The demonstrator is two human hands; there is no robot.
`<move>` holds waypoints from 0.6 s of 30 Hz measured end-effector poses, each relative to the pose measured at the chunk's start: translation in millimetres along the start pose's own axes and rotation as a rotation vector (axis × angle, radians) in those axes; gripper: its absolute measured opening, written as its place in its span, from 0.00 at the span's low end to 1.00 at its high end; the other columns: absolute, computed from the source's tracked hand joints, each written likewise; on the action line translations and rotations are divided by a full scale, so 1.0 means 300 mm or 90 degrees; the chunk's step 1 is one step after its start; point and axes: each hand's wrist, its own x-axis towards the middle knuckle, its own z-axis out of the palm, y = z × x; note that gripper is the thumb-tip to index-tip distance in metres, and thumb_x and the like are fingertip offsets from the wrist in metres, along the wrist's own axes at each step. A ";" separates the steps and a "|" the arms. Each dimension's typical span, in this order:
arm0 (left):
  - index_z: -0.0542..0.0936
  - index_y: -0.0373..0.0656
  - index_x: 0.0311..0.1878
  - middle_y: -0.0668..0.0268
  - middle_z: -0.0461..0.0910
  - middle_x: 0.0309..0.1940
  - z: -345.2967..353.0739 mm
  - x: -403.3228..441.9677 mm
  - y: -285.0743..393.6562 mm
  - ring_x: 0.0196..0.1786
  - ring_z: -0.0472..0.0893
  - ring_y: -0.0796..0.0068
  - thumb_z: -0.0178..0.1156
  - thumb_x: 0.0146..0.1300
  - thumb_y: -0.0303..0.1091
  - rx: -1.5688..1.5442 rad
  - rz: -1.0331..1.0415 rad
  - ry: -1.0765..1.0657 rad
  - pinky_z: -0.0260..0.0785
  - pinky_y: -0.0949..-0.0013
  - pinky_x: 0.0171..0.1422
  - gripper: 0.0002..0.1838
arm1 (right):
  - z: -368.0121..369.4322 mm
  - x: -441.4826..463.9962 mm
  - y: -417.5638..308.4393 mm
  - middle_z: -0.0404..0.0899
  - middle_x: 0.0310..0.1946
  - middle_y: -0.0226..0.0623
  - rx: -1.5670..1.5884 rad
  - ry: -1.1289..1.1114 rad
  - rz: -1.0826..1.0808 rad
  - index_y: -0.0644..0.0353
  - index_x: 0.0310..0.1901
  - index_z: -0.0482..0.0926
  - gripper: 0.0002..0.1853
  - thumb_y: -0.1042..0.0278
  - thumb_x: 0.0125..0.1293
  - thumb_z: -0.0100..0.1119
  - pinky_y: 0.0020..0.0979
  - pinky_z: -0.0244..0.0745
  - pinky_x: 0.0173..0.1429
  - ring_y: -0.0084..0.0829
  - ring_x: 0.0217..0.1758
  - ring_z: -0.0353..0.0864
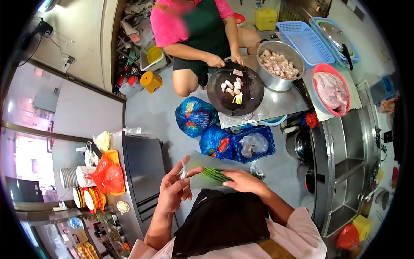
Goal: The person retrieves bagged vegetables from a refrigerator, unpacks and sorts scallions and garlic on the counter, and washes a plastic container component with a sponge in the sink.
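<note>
At the lower centre of the frame, holds the near-left edge of a thin clear plastic bag point(196, 160) between the fingers of the left hand point(176, 186), with the other fingers loosely curled. Just to the right, lays the right hand point(246, 181) over a bunch of long, thin green stalks point(214, 174), fingers extended across the right part; cannot tell how firmly gripped. Lies with the bunch roughly sideways against the clear plastic, above a black apron point(220, 220) and over the grey floor point(189, 149).

Just beyond, at the centre of the frame, rest close together on the floor two knotted blue plastic bags point(194, 115) and an open blue bag point(268, 139) with crumpled clear plastic inside.

At upper centre, in front of a seated co-worker point(202, 30) in pink and dark green, stands a metal tabletop point(278, 105) bearing a round dark chopping board point(215, 97), with pale meat pieces point(230, 90) and short cut green stems point(237, 99) on top. To the right, see a large metal pot of meat chunks point(282, 83) and, farther right, a red-rimmed basin point(316, 97) holding a big piece of pale meat point(330, 88).
</note>
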 end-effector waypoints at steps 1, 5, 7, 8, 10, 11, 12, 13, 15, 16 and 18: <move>0.61 0.36 0.79 0.42 0.82 0.59 -0.004 -0.005 -0.002 0.14 0.67 0.86 0.52 0.63 0.22 0.010 -0.006 0.002 0.74 0.77 0.25 0.37 | -0.032 -0.042 0.006 0.81 0.58 0.55 -0.031 0.045 0.004 0.63 0.64 0.77 0.25 0.57 0.72 0.61 0.49 0.76 0.63 0.57 0.60 0.80; 0.61 0.36 0.79 0.44 0.82 0.59 -0.021 -0.030 -0.015 0.14 0.68 0.85 0.51 0.64 0.21 0.014 0.007 0.020 0.74 0.77 0.24 0.36 | -0.187 -0.138 -0.030 0.87 0.40 0.50 0.021 0.254 0.030 0.64 0.48 0.85 0.13 0.62 0.71 0.62 0.43 0.81 0.50 0.50 0.44 0.87; 0.62 0.36 0.78 0.44 0.83 0.59 -0.033 -0.048 -0.016 0.14 0.68 0.84 0.50 0.65 0.21 0.001 0.029 0.028 0.74 0.76 0.25 0.36 | -0.231 -0.159 -0.046 0.87 0.39 0.49 0.049 0.358 0.101 0.64 0.47 0.85 0.10 0.67 0.70 0.62 0.42 0.81 0.46 0.48 0.40 0.87; 0.62 0.36 0.78 0.44 0.83 0.58 -0.040 -0.056 -0.013 0.14 0.68 0.84 0.50 0.64 0.21 -0.007 0.045 0.031 0.74 0.76 0.25 0.36 | -0.243 -0.163 -0.052 0.86 0.38 0.48 0.059 0.405 0.151 0.63 0.46 0.85 0.09 0.69 0.70 0.61 0.41 0.80 0.45 0.48 0.39 0.87; 0.62 0.36 0.78 0.45 0.83 0.58 -0.055 -0.081 -0.013 0.14 0.69 0.83 0.50 0.64 0.20 -0.026 0.072 0.042 0.75 0.75 0.25 0.36 | -0.229 -0.153 -0.019 0.86 0.36 0.48 -0.051 0.544 0.084 0.62 0.45 0.84 0.08 0.69 0.70 0.61 0.40 0.80 0.42 0.46 0.35 0.86; 0.61 0.35 0.78 0.45 0.83 0.58 -0.067 -0.094 -0.012 0.14 0.69 0.82 0.50 0.64 0.20 -0.032 0.081 0.045 0.75 0.75 0.25 0.36 | -0.216 -0.148 -0.010 0.85 0.35 0.47 -0.108 0.612 0.049 0.62 0.45 0.84 0.07 0.69 0.70 0.61 0.39 0.79 0.41 0.45 0.34 0.85; 0.61 0.35 0.78 0.45 0.83 0.58 -0.080 -0.108 -0.010 0.14 0.69 0.82 0.50 0.64 0.20 -0.040 0.090 0.048 0.75 0.75 0.25 0.36 | -0.206 -0.149 -0.037 0.85 0.34 0.47 -0.091 0.622 0.067 0.61 0.45 0.84 0.07 0.69 0.71 0.61 0.39 0.79 0.40 0.44 0.33 0.85; 0.61 0.35 0.78 0.45 0.83 0.58 -0.095 -0.126 -0.010 0.14 0.69 0.82 0.50 0.64 0.20 -0.049 0.099 0.052 0.76 0.74 0.26 0.36 | -0.192 -0.149 -0.072 0.85 0.33 0.47 -0.075 0.631 0.084 0.61 0.45 0.84 0.07 0.69 0.71 0.61 0.39 0.79 0.39 0.44 0.32 0.85; 0.60 0.35 0.78 0.45 0.83 0.58 -0.131 -0.161 -0.010 0.14 0.69 0.82 0.50 0.64 0.20 -0.059 0.112 0.056 0.76 0.74 0.26 0.36 | -0.151 -0.136 -0.153 0.84 0.29 0.44 -0.072 0.647 0.106 0.59 0.46 0.84 0.07 0.69 0.71 0.60 0.39 0.78 0.37 0.44 0.29 0.83; 0.60 0.35 0.78 0.45 0.83 0.59 -0.150 -0.181 -0.013 0.14 0.68 0.82 0.50 0.64 0.20 -0.066 0.118 0.060 0.76 0.74 0.26 0.36 | -0.135 -0.138 -0.199 0.85 0.27 0.43 -0.076 0.567 0.160 0.56 0.49 0.83 0.10 0.63 0.71 0.62 0.42 0.79 0.36 0.46 0.29 0.85; 0.60 0.35 0.78 0.45 0.83 0.59 -0.190 -0.221 -0.024 0.15 0.68 0.81 0.50 0.64 0.20 -0.087 0.137 0.067 0.76 0.73 0.26 0.37 | -0.065 -0.106 -0.236 0.85 0.26 0.44 -0.150 0.486 0.191 0.51 0.55 0.81 0.18 0.52 0.68 0.65 0.48 0.79 0.37 0.51 0.31 0.87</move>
